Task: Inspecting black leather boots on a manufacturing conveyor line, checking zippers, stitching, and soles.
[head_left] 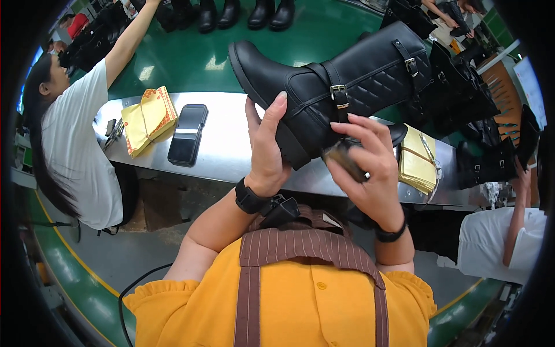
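A black leather boot (pixel 300 92) with buckled straps and a quilted shaft is tilted on its side in front of me, toe to the left. My left hand (pixel 269 139) grips it around the sole, thumb on the upper. My right hand (pixel 370 159) is at the underside of the boot, near the ankle buckle (pixel 339 95). Its upper fingertips touch or nearly touch the strap. Within its curled fingers is a small brown-and-black object (pixel 345 163), too blurred for me to tell its kind.
A dark phone (pixel 188 136) and a tied yellow paper bundle (pixel 149 120) lie on the metal edge (pixel 222 127) at left. Another yellow bundle (pixel 417 162) sits at right. Black boots (pixel 272 14) stand on the green table (pixel 179 63). People work on both sides.
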